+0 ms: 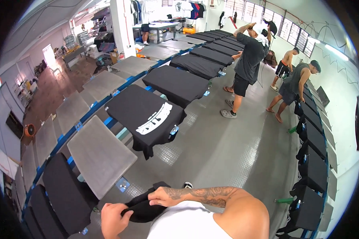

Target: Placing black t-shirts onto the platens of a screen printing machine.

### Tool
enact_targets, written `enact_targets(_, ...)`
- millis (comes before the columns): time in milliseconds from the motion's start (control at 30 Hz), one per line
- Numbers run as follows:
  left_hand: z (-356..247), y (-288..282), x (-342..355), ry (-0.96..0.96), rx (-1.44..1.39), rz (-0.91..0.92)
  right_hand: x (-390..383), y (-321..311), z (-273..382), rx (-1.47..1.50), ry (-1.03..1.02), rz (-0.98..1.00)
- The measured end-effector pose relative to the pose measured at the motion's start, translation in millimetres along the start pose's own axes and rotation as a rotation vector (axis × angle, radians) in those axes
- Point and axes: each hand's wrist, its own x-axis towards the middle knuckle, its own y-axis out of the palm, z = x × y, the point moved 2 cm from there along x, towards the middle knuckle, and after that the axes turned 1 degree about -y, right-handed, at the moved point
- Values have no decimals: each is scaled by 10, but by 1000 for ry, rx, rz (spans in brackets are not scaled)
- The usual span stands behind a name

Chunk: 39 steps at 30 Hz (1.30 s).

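A bunched black garment [143,211], by its look a T-shirt, hangs between my two hands close to my body. My left hand [113,221] is closed on its left edge, thumb on top. The upper right part of the cloth is gripped in my right hand [158,196], whose tattooed forearm comes in from the right. Just beyond my hands lies a bare grey printing board [101,153]. On the board past it, a black T-shirt [127,105] is stretched, with a white print [155,118] on it.
More boards with black shirts [175,83] run toward the back; others [62,193] stand at my left. A second row [311,171] lines the right wall. A person in dark clothes [249,55] stands in the aisle [211,139], and two more people [297,85] are at the right row.
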Motion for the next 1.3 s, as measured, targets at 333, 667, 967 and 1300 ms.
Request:
enact_targets(333,59,-788,-248,142,-84,-244,315,-171,627,76,40,534)
enact_targets(667,443,-2310,-1100,423,-466,-732,197,-1613,394,-480,134,210)
enact_targets(967,632,-2333,-1671,249,-356,-714,681,-2606,1213,-228,-487,-461)
enact_targets(1300,1802,-692,-1726,-594,-510,-294,959,-1822,-190,-418,-80,-110)
